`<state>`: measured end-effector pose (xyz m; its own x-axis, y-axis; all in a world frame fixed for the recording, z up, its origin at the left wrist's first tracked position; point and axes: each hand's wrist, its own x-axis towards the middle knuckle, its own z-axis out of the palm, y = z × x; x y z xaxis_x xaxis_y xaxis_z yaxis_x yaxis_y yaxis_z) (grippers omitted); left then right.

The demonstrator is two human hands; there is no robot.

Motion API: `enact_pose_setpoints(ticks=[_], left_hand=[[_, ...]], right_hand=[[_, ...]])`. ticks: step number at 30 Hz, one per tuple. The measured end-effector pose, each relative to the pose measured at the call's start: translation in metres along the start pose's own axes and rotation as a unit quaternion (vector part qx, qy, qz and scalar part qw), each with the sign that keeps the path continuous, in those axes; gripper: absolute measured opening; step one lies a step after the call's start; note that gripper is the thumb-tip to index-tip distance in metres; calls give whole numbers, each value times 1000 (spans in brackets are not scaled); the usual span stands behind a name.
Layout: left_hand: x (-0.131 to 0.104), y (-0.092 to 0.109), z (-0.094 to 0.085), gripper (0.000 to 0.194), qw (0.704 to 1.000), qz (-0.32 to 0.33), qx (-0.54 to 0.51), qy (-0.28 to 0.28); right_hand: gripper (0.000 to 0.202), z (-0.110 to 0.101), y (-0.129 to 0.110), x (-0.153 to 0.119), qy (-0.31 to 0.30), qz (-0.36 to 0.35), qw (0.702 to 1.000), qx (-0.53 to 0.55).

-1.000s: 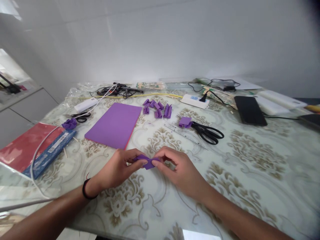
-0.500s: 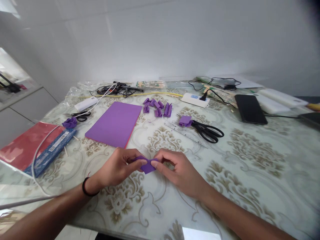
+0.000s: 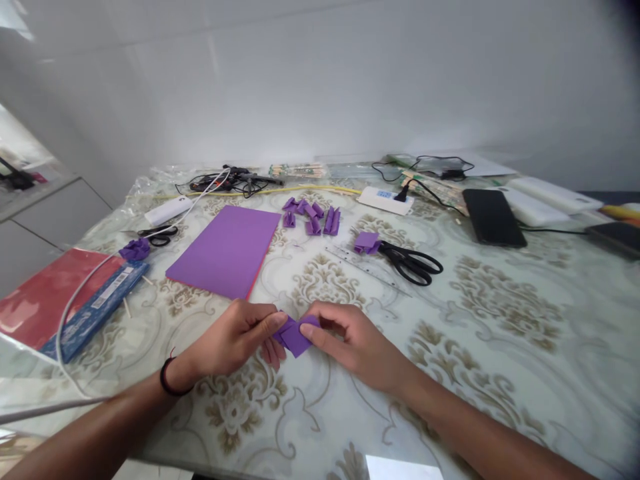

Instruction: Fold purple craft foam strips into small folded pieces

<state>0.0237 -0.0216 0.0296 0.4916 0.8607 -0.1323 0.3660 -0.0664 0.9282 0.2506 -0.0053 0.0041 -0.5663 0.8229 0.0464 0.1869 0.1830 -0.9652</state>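
Between my two hands is a small folded piece of purple paper point(image 3: 299, 339), held just above the patterned tabletop. My left hand point(image 3: 253, 335) pinches its left edge between thumb and forefinger, with the other fingers showing below. On the right side, my right hand point(image 3: 345, 340) grips the paper with its thumb on top and fingers behind. A stack of purple paper sheets point(image 3: 227, 250) lies beyond my left hand. Several folded purple paper pieces point(image 3: 314, 219) sit farther back. Small purple paper squares point(image 3: 367, 241) rest against the black-handled scissors point(image 3: 413, 263).
A clear ruler point(image 3: 367, 270) lies in front of the scissors. At left are a red paper pack point(image 3: 57, 287), a purple paper flower point(image 3: 135, 249), smaller scissors point(image 3: 163, 235) and a white cable. A power strip point(image 3: 385, 200), a black phone point(image 3: 493, 217) and tangled cables point(image 3: 230, 180) line the back.
The folded paper has been turned and spread, so more of its flat face shows. My left fingers have shifted, with the lower ones now visible beneath. The view has moved slightly.
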Motion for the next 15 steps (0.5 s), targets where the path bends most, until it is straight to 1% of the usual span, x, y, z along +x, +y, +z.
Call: enact_pose_setpoints(ticks=[3,7,9,12,15], left_hand=[[0,2,3,53,999,4,3,-32],[0,4,3,55,998,11,-3,-63],[0,5,0,54,998,16,-4,-63],[0,5,-4,52,999,24,-12,-47],[0,3,-5,36,999,21,-28,-34]], right_hand=[[24,2,1,0,-37,-1,999,38],[29,0,0,-1,-49,-8,997,55],[29,-2,-1,-1,-48,-10,997,58],[28,-5,-1,-1,-37,-3,998,55],[27,-6,-2,-1,-34,2,998,49]])
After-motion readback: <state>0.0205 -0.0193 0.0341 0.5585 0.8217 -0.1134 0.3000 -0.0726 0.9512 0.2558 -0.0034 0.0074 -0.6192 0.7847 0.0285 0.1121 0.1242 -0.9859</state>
